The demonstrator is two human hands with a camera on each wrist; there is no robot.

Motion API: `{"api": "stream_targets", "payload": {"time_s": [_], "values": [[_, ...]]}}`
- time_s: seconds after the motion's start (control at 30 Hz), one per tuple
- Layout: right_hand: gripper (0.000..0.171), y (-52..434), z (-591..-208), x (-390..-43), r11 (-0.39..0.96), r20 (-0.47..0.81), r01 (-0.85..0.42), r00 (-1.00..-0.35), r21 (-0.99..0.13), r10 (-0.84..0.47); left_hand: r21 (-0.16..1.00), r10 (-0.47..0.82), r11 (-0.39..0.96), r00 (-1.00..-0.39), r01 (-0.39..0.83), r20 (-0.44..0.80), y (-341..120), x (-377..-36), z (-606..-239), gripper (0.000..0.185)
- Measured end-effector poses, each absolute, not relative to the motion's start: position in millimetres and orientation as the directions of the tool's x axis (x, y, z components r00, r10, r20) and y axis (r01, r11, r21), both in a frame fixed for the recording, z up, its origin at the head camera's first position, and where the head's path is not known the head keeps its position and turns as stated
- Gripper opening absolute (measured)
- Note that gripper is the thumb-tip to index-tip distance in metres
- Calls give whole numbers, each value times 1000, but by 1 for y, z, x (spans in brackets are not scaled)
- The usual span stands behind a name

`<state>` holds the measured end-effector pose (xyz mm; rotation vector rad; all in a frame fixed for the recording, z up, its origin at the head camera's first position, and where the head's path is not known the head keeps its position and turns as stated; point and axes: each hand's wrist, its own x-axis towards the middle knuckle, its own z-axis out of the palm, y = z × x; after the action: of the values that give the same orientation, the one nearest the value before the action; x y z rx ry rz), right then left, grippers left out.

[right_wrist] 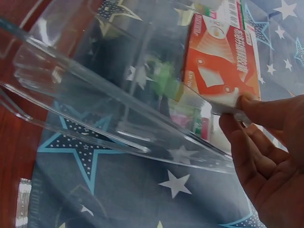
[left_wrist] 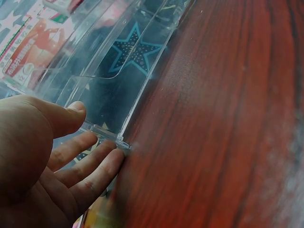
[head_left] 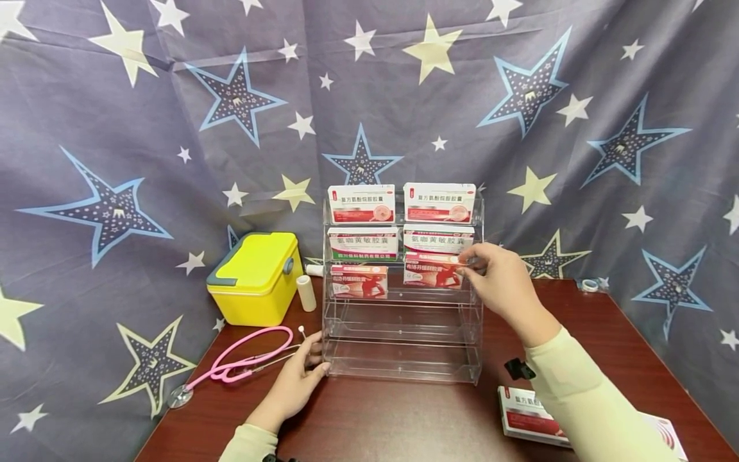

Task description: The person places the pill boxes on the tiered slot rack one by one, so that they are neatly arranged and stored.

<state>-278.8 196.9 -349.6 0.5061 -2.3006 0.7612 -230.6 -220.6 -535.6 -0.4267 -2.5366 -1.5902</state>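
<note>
**Pinching a red box at the rack's third tier**

Holding the orange-red medicine box [head_left: 433, 271] by its right end, the right hand [head_left: 501, 282] has thumb and fingertips pinched on the carton's corner; the right wrist view shows the thumb [right_wrist: 266, 111] on top and the fingers beneath the white edge. The box sits on the right side of the third tier of the clear acrylic rack [head_left: 402, 359], tilted slightly, just beside a matching red box [head_left: 359, 281] on the left of that tier. Above them stand two green-striped boxes [head_left: 364, 243], and two red-and-white boxes [head_left: 361, 204] fill the top tier. The two lowest tiers hold nothing.

The left hand [head_left: 293, 384] lies on the dark wooden surface [head_left: 404, 423] with its grip released: straight fingers [left_wrist: 92, 164] touch the rack's lower left corner and the thumb rests against its side wall.

Left of the rack lie a pink stethoscope [head_left: 242, 362], a yellow case [head_left: 256, 277] and a small white roll [head_left: 306, 292]. Another medicine box [head_left: 522, 414] lies flat near the front right edge, partly hidden by the right sleeve.
</note>
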Motion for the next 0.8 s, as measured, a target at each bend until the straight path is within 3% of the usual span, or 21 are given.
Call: {"api": "stream_targets", "payload": {"time_s": [0.8], "values": [[18, 189, -360, -279, 848, 588, -467, -769, -251, -249, 863, 174, 416, -957, 286, 233, -219, -229, -532, 65]]}}
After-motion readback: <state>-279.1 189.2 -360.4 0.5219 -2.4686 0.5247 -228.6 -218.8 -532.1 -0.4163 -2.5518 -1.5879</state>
